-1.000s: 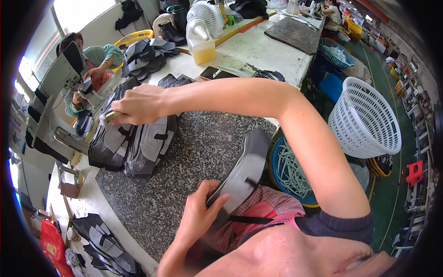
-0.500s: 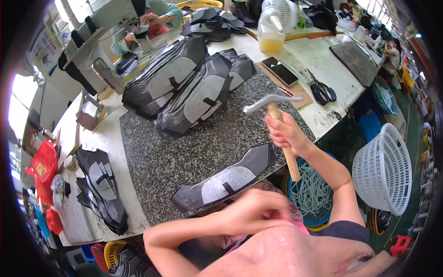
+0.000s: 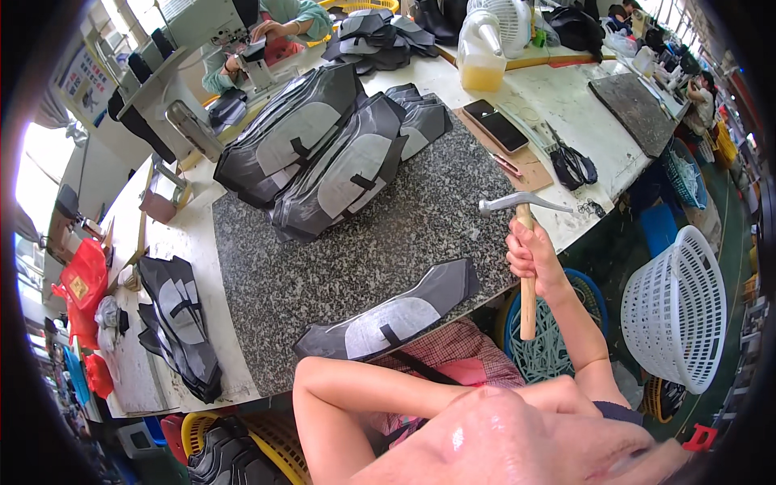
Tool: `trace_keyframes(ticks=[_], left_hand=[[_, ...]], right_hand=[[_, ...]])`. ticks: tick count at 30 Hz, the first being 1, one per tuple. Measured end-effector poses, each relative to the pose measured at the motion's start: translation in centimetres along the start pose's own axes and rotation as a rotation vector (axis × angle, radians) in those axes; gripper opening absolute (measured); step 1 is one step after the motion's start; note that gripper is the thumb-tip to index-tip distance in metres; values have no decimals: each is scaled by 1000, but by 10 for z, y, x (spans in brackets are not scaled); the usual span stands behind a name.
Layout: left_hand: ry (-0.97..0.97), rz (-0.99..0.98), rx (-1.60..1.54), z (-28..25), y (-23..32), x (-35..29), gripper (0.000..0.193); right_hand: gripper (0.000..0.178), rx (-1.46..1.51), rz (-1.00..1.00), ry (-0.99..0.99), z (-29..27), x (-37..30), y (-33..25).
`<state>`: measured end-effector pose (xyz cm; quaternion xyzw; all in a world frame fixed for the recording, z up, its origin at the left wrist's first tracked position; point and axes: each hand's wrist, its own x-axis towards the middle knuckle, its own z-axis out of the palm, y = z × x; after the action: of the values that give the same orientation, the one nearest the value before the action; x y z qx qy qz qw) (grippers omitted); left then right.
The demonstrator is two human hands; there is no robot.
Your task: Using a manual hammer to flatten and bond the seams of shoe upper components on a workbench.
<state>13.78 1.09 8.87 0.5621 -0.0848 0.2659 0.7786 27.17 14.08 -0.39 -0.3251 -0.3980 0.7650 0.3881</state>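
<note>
My right hand (image 3: 531,257) is closed around the wooden handle of a hammer (image 3: 525,202), whose metal head points up over the slab's right edge. My left forearm (image 3: 388,386) lies across my front; the fingers of that hand are hidden. Before me, along the near edge of a speckled stone slab (image 3: 364,259), lies a dark shoe-upper piece (image 3: 396,317) with a pale grey patch and a small black tab. Two stacks of similar pieces, a left stack (image 3: 299,133) and a right stack (image 3: 347,166), rest at the slab's far side.
More pieces (image 3: 179,323) lie on the left of the table. A phone (image 3: 495,125), scissors (image 3: 572,166) and a jug of yellowish liquid (image 3: 482,65) are on the far right. A white basket (image 3: 677,307) and a tub of pale strips (image 3: 550,331) stand at right. Another person's hand (image 3: 275,31) works at a machine.
My right hand has moved right with the hammer. My left hand has drawn back toward me and to the right, out of plain sight. The near piece's right end sits slightly lower.
</note>
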Motion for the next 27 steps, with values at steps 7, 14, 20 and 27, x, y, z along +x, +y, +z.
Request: trace_keyframes(ticks=[7,14,20,27], left_hand=[[532,-89,972,-74,10,-56,16],[1111,-568,1442,-95,15,-125,53],[1016,-751,951,-86,13,-114,51],[907,-573,1358,-96,11,-121,32]], right_hand=[[28,-77,48,31,-17,-21,-4],[42,-296,121,35,-10,-44,-19],[35,-557,295,-167,11,-50,-16],[29,-1234,488,-392,63,-30,-53]])
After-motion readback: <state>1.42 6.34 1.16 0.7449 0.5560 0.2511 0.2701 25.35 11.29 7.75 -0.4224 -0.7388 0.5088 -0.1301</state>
